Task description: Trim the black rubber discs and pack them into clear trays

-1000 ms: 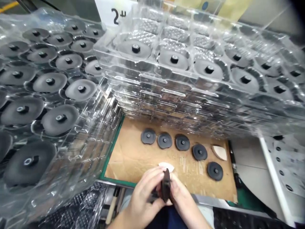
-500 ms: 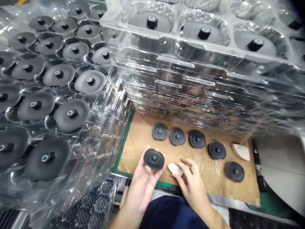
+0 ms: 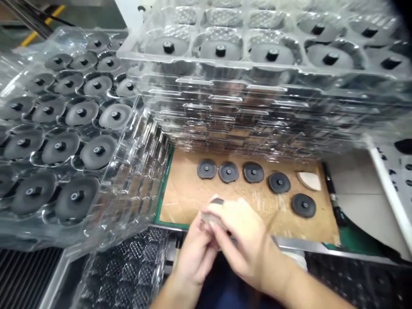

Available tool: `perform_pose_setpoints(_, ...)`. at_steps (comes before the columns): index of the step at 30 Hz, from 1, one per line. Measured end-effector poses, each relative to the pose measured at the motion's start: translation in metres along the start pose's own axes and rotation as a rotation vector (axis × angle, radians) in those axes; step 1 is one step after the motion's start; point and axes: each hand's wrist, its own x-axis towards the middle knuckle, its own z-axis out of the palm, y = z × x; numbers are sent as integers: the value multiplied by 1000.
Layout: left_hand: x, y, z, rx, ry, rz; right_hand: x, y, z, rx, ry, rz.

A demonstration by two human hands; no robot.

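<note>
In front of my body, my left hand [image 3: 197, 244] is closed round a dark rounded disc [image 3: 218, 201], of which only a small part shows. My right hand [image 3: 246, 231] lies over it with bent fingers and covers most of the disc. The small pale pad that was in my right fingers is hidden now or blends with them. Beyond my hands, several similar black discs [image 3: 228, 171] with short central posts lie spread on the brown cardboard [image 3: 183, 189]. A pale fan-shaped piece [image 3: 309, 180] lies near the cardboard's right end.
Tall stacked clear plastic trays [image 3: 225, 92] holding black discs rise behind the cardboard. Another tray stack [image 3: 109, 201] stands at the left, its top filled with discs. A pale grey panel [image 3: 354, 184] stands at the right. More dark moulded trays [image 3: 112, 274] sit lower left.
My right hand has moved left, onto the disc in my left hand, and now covers it. The camera view has shifted, so more of the back tray stack and right side shows.
</note>
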Motion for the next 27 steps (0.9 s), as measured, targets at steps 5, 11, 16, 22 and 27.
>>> perform_pose_setpoints(5,-10,-2,14,127,-30,2,-7,-9,-11,-34,57,22)
perform_pose_setpoints(11,-20,-3,24,159,-100,-8,-40,-10,-37,19,-35,25)
perform_pose_setpoints(16,-26,-9,34,147,-117,-26,-59,-9,-48,-238,183,72)
perform_pose_setpoints(22,-29,-12,43,166,-124,5,-60,-1,-59,-59,186,108)
perform_pose_setpoints(27,-23,-17,53,204,-108,35,-71,19,-58,132,305,238)
